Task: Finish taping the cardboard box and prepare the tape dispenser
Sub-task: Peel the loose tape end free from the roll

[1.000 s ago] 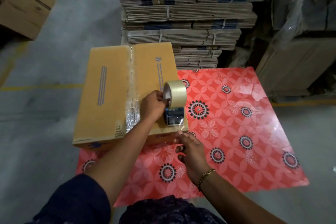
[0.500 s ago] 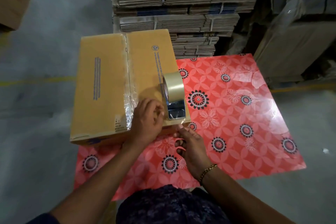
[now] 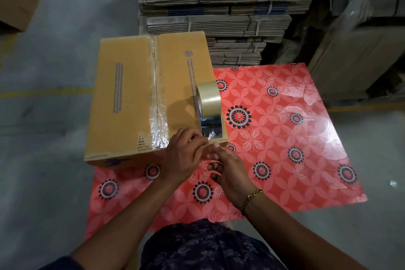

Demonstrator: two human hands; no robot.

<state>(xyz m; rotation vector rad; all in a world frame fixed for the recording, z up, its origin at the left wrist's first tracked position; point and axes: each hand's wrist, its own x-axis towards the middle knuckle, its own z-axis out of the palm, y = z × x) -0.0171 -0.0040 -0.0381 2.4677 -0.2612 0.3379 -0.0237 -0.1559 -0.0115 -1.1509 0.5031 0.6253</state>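
Shifted off the dispenser handle, left hand (image 3: 186,155) pinching loose tape end beside right hand's (image 3: 230,173) pinch, cardboard box (image 3: 131,94) seam already taped on red mat (image 3: 295,138), tape dispenser (image 3: 209,114) parked on box's right near corner, readying apparently unfinished.

Both hands (image 3: 203,155) pinching tape end (image 3: 210,137) @ dispenser (image 3: 210,116)

bare forearms; a gold chain bracelet (image 3: 252,198) circles the right wrist, dark floral-patterned garment (image 3: 208,247) just below the bracelet.
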